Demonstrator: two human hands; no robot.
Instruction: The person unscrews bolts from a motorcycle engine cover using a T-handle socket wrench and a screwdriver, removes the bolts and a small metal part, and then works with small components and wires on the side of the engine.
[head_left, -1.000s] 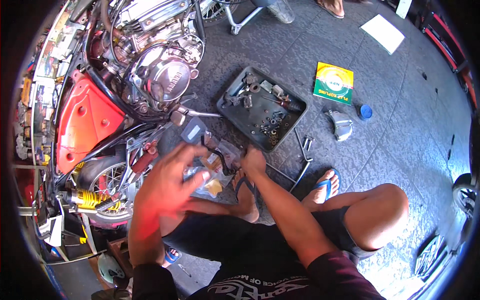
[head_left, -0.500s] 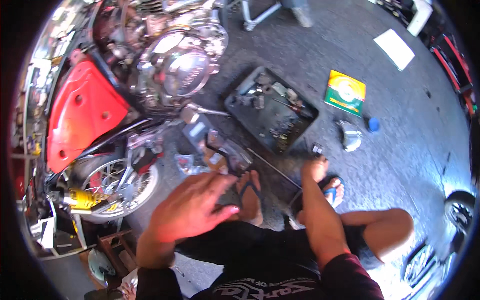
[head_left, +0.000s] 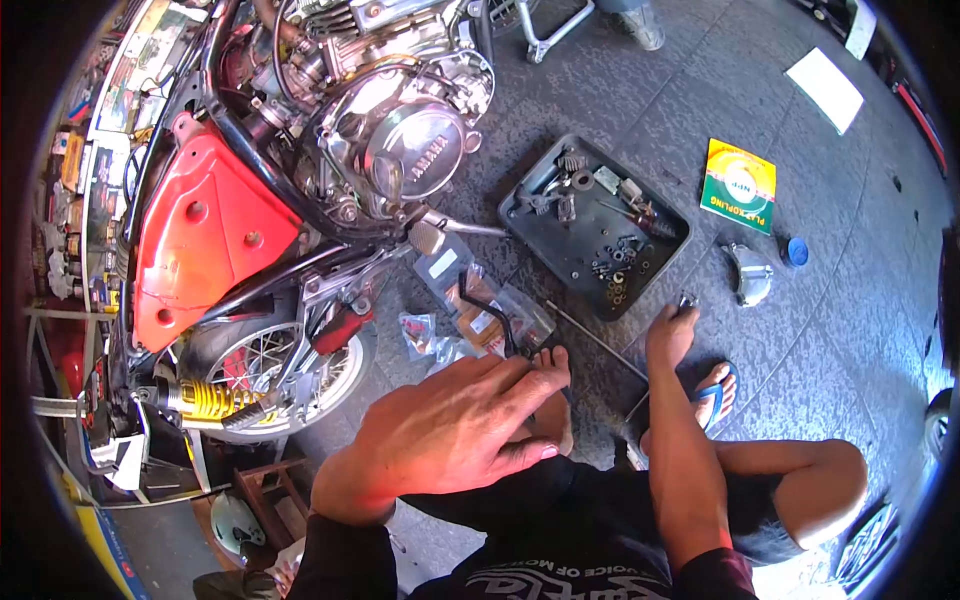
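My left hand point(head_left: 455, 425) is held palm down above my left foot point(head_left: 553, 400), its fingers stretched and the thumb apart, with nothing in it. It partly covers that foot and is nearest to the plastic packets point(head_left: 525, 312) and a black bent lever point(head_left: 490, 308) on the floor. Beyond the front right side of the black parts tray point(head_left: 528, 250), my right hand point(head_left: 670, 338) is closed low over the floor. A small metal part point(head_left: 688, 300) shows at its fingertips; its kind cannot be made out. Nuts, washers and other metal parts lie in the tray.
A motorcycle with a shiny engine cover point(head_left: 418, 150) and red side panel point(head_left: 205, 235) stands at left. A thin metal rod point(head_left: 597, 340) lies before the tray. At right are a metal housing part point(head_left: 752, 275), a blue cap point(head_left: 795, 251) and a yellow-green packet point(head_left: 738, 187).
The whole view has shifted, so the scene sits farther right and looks sharper. My left hand now covers more of my left foot. The right hand keeps the small metal part.
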